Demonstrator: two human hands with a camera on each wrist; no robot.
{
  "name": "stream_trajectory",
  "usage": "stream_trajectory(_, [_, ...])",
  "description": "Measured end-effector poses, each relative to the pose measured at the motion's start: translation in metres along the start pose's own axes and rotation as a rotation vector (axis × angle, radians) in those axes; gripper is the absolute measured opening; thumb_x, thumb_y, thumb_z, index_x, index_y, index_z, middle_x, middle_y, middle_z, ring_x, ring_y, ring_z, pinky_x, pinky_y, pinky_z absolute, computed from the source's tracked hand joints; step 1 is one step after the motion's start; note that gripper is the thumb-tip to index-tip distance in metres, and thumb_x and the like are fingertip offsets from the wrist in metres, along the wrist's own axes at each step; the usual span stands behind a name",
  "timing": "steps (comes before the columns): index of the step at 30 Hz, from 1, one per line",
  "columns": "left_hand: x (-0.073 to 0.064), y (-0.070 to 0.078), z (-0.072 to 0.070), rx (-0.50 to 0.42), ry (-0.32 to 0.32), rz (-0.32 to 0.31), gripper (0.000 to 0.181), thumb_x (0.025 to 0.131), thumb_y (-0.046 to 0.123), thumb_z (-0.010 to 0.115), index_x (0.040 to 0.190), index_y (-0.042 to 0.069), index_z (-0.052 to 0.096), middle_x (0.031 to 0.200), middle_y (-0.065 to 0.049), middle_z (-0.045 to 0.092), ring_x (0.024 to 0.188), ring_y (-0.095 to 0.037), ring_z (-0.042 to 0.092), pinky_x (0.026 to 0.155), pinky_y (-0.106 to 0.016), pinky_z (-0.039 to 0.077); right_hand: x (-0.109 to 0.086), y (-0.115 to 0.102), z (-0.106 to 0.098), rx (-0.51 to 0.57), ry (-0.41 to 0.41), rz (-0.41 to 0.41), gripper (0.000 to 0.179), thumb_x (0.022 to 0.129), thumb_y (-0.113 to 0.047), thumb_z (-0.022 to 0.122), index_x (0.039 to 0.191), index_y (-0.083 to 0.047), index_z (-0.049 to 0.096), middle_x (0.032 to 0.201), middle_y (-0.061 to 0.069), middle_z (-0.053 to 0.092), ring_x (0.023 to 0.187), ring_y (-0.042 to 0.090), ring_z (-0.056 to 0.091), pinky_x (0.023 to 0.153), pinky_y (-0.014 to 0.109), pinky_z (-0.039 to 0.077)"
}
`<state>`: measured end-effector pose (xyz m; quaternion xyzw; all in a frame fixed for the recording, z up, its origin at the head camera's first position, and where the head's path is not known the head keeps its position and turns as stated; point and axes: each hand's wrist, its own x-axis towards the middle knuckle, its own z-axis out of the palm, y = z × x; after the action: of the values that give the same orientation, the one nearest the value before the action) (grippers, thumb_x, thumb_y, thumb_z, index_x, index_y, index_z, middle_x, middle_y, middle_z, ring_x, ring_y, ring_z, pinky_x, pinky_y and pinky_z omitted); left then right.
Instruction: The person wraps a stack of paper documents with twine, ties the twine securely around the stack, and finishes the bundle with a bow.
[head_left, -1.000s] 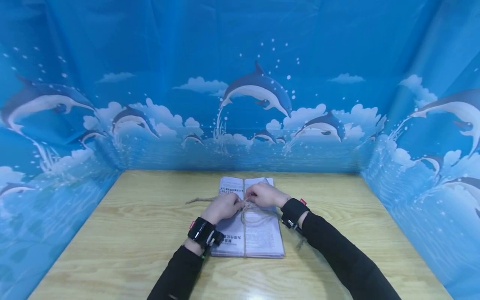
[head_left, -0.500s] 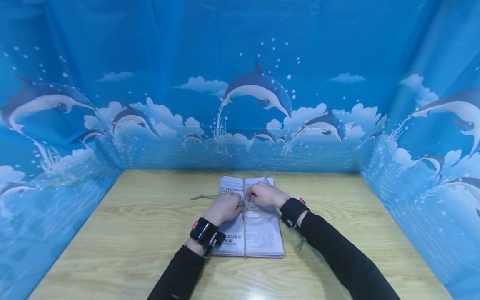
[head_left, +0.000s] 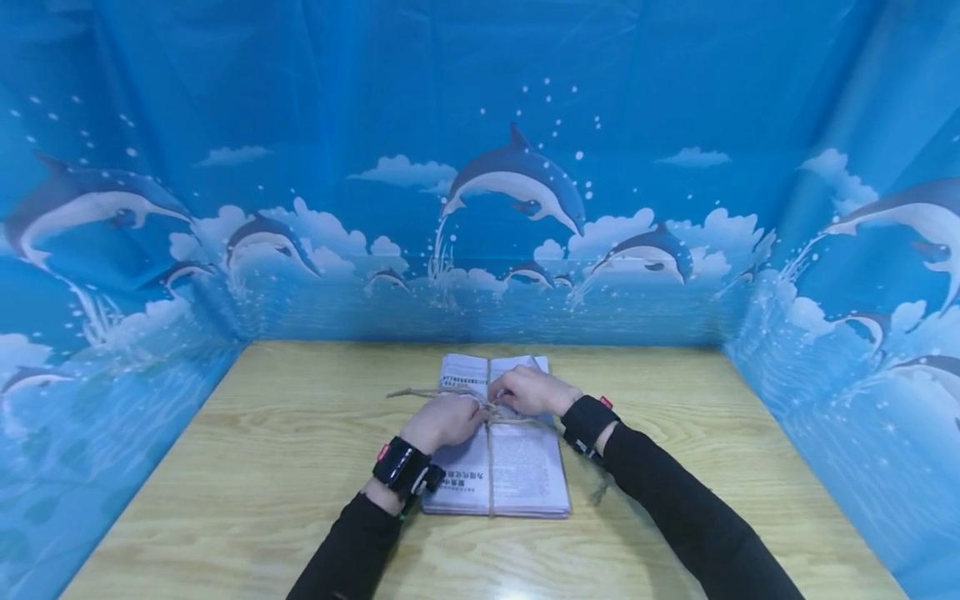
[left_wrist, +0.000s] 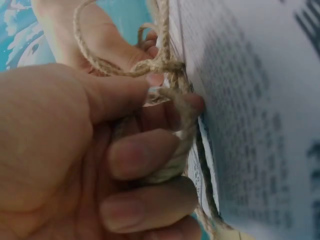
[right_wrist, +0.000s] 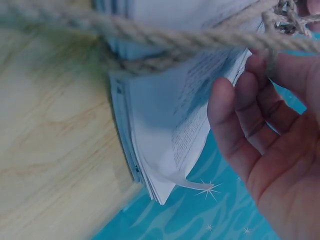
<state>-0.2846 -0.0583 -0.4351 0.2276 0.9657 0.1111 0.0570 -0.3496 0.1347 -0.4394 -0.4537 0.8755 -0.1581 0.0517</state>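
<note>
A stack of folded newspapers [head_left: 525, 479] lies on the table, with jute twine [head_left: 491, 471] running lengthwise and crosswise over it. Both hands meet at the crossing near the stack's middle. My left hand [head_left: 444, 419] has its fingers curled round a strand of twine [left_wrist: 186, 122], just beside the knot [left_wrist: 162, 66] in the left wrist view. From the right, my right hand [head_left: 532, 389] pinches twine at the same crossing; in the right wrist view its other fingers [right_wrist: 222, 107] are loosely bent beside the paper. Part of the knot is hidden behind the fingers.
The wooden table [head_left: 300, 467] surrounds the stack. A loose twine end [head_left: 408, 392] lies to the left, and a frayed end [head_left: 598, 493] rests under the right forearm. A blue dolphin-print curtain [head_left: 480, 283] encloses the back and sides.
The twine's left loose end has slid inward to the right. Its loop on the right side of the stack has become flatter. The left hand has shifted slightly; the right has hardly moved.
</note>
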Motion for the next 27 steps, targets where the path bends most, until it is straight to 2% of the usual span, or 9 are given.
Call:
stream_trajectory(3, [0.0,0.0,0.001,0.022,-0.002,-0.001,0.033,0.103,0.033,0.047,0.079,0.016,0.062,0.09,-0.005,0.069,0.083,-0.022,0.066,0.075,-0.039,0.05,0.0,0.0,0.0,-0.008,0.0,0.001,0.022,0.095,-0.003,0.059,0.104,-0.015,0.074,0.097,0.0,0.073,0.085,0.012,0.068,0.077,0.028,0.054])
stream_trajectory(7, [0.0,0.001,0.003,0.028,0.001,-0.002,0.03,0.102,0.034,0.049,0.087,0.015,0.067,0.092,-0.007,0.071,0.083,-0.022,0.066,0.074,-0.038,0.051,0.004,-0.001,0.001,-0.009,-0.022,-0.006,0.019,0.096,-0.009,0.06,0.089,-0.02,0.073,0.078,-0.006,0.067,0.065,0.006,0.058,0.066,0.024,0.046])
stream_trajectory(10, [-0.001,0.001,0.004,0.029,-0.008,-0.002,0.029,0.102,0.032,0.051,0.085,0.013,0.067,0.087,-0.007,0.07,0.079,-0.022,0.065,0.071,-0.038,0.05,0.006,-0.001,0.001,0.006,-0.032,-0.015,0.021,0.097,-0.011,0.06,0.081,-0.02,0.071,0.071,-0.007,0.063,0.058,0.004,0.05,0.063,0.023,0.041])
stream_trajectory(13, [-0.001,0.001,0.006,0.026,-0.043,-0.012,0.03,0.102,0.03,0.051,0.082,0.013,0.066,0.084,-0.007,0.067,0.074,-0.02,0.062,0.07,-0.037,0.049,0.005,0.0,0.0,0.016,-0.009,-0.008,0.018,0.097,-0.01,0.061,0.085,-0.018,0.073,0.077,-0.006,0.068,0.063,0.004,0.056,0.066,0.022,0.046])
stream_trajectory(16, [-0.001,0.003,0.008,0.05,-0.084,-0.016,0.029,0.102,0.028,0.051,0.081,0.013,0.065,0.085,-0.007,0.067,0.075,-0.02,0.061,0.071,-0.036,0.049,0.001,0.003,0.0,-0.018,0.039,0.003,0.014,0.095,-0.007,0.062,0.09,-0.014,0.074,0.084,0.0,0.072,0.071,0.009,0.063,0.071,0.026,0.051])
stream_trajectory(21, [-0.003,0.004,0.012,0.118,-0.096,-0.002,0.026,0.101,0.025,0.052,0.082,0.014,0.067,0.087,-0.009,0.07,0.082,-0.025,0.066,0.075,-0.039,0.052,-0.005,0.013,0.001,-0.108,0.114,0.042,0.011,0.093,-0.009,0.064,0.09,-0.012,0.074,0.086,0.0,0.073,0.079,0.015,0.067,0.076,0.032,0.053])
stream_trajectory(24, [-0.003,0.004,0.013,0.119,-0.097,-0.002,0.025,0.101,0.026,0.052,0.085,0.014,0.067,0.089,-0.009,0.07,0.086,-0.026,0.067,0.077,-0.04,0.053,-0.007,0.021,-0.003,-0.11,0.14,0.068,0.01,0.093,-0.012,0.065,0.089,-0.014,0.074,0.087,-0.002,0.074,0.08,0.014,0.067,0.077,0.033,0.053])
stream_trajectory(27, [-0.002,0.004,0.012,0.127,-0.104,0.001,0.025,0.101,0.028,0.052,0.085,0.016,0.066,0.089,-0.009,0.07,0.087,-0.027,0.067,0.076,-0.041,0.053,-0.009,0.028,-0.008,-0.069,0.143,0.086,0.011,0.094,-0.013,0.064,0.089,-0.015,0.074,0.084,-0.003,0.073,0.071,0.01,0.062,0.071,0.03,0.051])
